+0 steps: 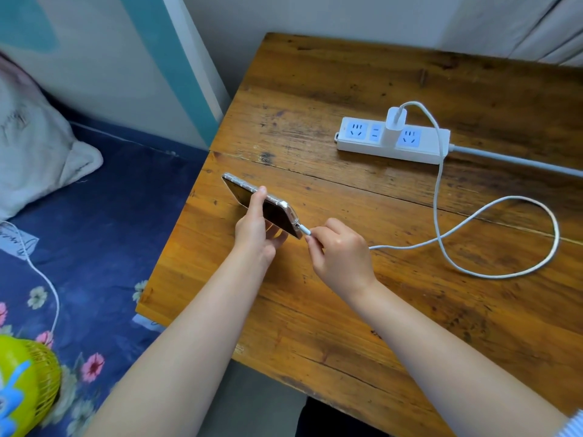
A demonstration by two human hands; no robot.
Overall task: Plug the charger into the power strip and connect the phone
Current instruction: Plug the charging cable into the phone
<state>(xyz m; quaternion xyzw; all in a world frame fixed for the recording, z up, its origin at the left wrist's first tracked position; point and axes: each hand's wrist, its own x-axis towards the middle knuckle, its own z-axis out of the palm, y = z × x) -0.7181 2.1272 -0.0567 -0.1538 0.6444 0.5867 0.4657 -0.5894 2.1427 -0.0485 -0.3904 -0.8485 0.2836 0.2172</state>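
A white charger [392, 126] stands plugged into the white power strip [419, 146] at the back of the wooden table [347, 310]. Its white cable [492, 216] loops over the table to my right hand [340, 250], which pinches the cable's plug [305, 230] at the bottom end of the phone. The phone [246, 192], dark-screened in a clear case, is tilted up on its long edge above the table, and my left hand [255, 228] grips it across the middle. The plug touches the phone's port; how deep it sits I cannot tell.
The power strip's grey cord [517, 159] runs off to the right. A bed with a blue flowered sheet [104, 231] lies left of the table, with a pale pillow [34, 143], a yellow-green fan [25, 383] and a thin white wire [50, 285].
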